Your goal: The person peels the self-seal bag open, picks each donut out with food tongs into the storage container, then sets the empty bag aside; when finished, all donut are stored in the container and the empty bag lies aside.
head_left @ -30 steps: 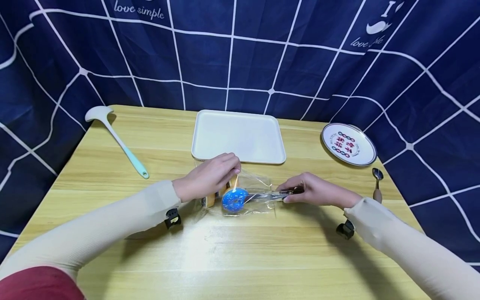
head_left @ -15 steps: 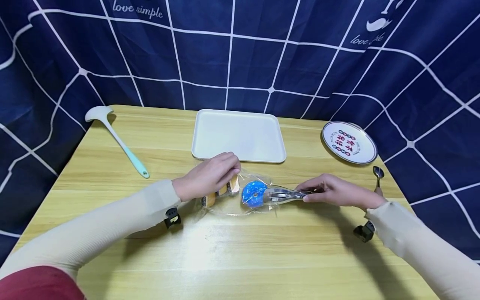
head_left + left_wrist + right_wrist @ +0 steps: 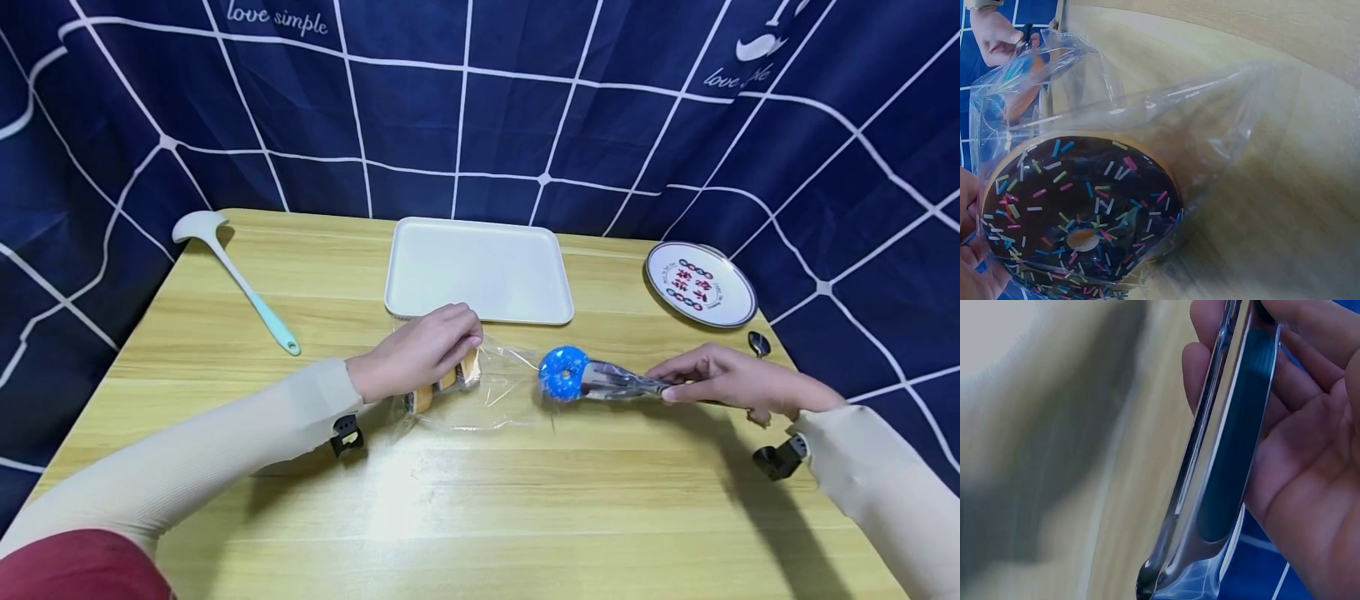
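My left hand (image 3: 423,350) pinches the upper edge of a clear plastic bag (image 3: 498,400). Inside the bag, several donuts (image 3: 468,367) stand close together under the hand; in the left wrist view one donut (image 3: 1041,187) shows dark icing with coloured sprinkles. My right hand (image 3: 738,379) grips metal tongs (image 3: 626,382), whose far ends hold a blue donut (image 3: 562,372) just right of the bag's mouth. The right wrist view shows the tongs' handle (image 3: 1235,444) between thumb and fingers.
A white tray (image 3: 480,271) lies behind the bag. Back right is a plate with red lettering (image 3: 701,285), and a spoon (image 3: 759,343) lies partly behind my right hand. A ladle with a turquoise handle (image 3: 273,321) rests at the left.
My right hand has moved to the right with the tongs, and the blue donut has come out of the bag. My left hand has stayed in place on the bag.
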A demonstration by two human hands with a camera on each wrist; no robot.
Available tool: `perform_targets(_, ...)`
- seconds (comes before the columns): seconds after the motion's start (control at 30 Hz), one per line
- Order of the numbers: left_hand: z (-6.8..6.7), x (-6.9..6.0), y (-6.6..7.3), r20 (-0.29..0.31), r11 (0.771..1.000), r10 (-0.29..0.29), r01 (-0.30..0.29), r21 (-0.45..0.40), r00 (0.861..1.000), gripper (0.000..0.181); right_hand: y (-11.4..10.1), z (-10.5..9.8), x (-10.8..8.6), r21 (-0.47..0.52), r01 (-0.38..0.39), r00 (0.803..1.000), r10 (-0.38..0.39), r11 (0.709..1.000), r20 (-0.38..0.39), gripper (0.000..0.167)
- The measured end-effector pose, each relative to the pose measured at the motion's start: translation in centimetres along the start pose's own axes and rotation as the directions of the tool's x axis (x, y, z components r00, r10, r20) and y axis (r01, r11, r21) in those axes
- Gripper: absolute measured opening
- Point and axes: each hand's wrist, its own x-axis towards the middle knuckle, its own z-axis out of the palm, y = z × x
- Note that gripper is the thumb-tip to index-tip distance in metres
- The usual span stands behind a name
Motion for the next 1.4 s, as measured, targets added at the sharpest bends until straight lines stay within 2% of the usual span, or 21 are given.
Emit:
perform_targets(0.1,0.1,0.0,0.0,-0.002,1.0,0.004,-0.004,0.001,1.0,0.012,0.6,-1.0,-0.3,0.007,-0.033,0.998,0.033,0.999,-0.061,0.034)
perform_targets(0.2,0.2,0.0,0.0,0.0,1.0,0.008,-0.008,0.007,1.0,0.011,1.0,-1.9,0.3,0.004,-0.052,0.99,0.052,0.999,-0.129,0.034)
perform_targets(0.37,0.3,0.0,0.0,0.003,1.0,0.007,-0.007,0.023,1.0,0.01,0.1,-3.2,3.2,0.027,-0.105,0.976,0.108,0.994,-0.189,0.034)
perform_targets(0.63,0.3,0.3,0.0,0.028,1.0,-0.004,0.004,0.007,1.0,0.01,-2.4,-3.8,10.4,0.084,-0.098,0.98,0.111,0.992,-0.163,0.035)
perform_targets(0.97,-0.2,0.3,0.0,0.014,1.0,-0.005,0.005,-0.003,1.0,0.01,-5.9,-3.3,18.2,0.145,-0.104,0.98,0.126,0.984,-0.152,0.033)
perform_targets(1.17,-0.1,0.3,0.0,0.027,1.0,-0.015,0.015,0.0,1.0,0.009,-8.0,-2.3,21.5,0.188,-0.14,0.97,0.173,0.972,-0.171,0.031)
perform_targets(1.4,0.1,0.4,0.0,0.023,1.0,-0.007,0.007,0.002,1.0,0.009,-10.8,-1.1,24.1,0.24,-0.206,0.946,0.256,0.949,-0.199,0.033)
